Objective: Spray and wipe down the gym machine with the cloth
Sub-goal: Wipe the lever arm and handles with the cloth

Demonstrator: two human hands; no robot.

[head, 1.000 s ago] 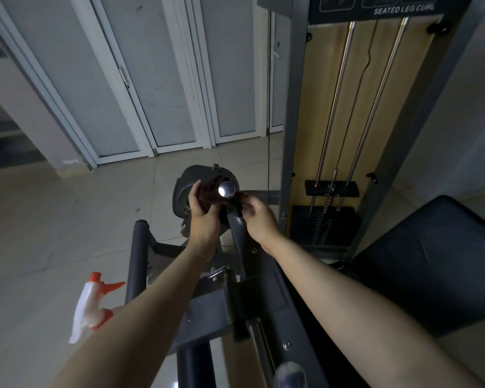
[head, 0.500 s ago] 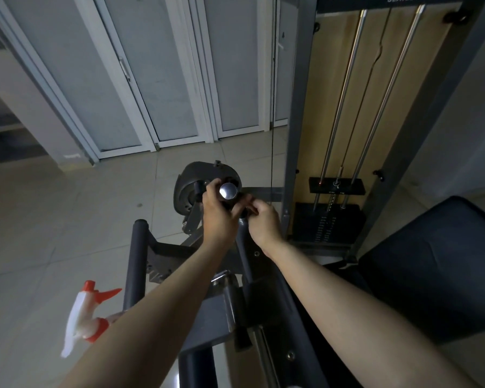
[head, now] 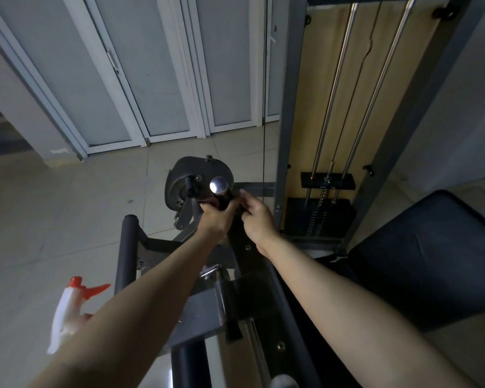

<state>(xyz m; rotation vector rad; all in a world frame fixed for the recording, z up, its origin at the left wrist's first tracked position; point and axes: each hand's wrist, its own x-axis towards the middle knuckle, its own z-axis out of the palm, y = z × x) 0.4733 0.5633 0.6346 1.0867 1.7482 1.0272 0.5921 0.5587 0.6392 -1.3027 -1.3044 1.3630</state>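
Left hand [head: 214, 219] grips a dark cloth [head: 207, 203] round the upright handle [head: 224, 196], whose chrome cap faces the camera. Right hand [head: 256, 217] curls just beside it; its hold cannot be told. Under the left forearm, the white bottle [head: 65, 315] points its orange nozzle right.

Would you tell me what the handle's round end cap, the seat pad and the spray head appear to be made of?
End cap: likely polished metal, given its bright mirror-like gleam. Seat pad: probably vinyl or leather-like cover, dark, matt, creased. Spray head: seemingly plastic, smooth white with orange trigger.
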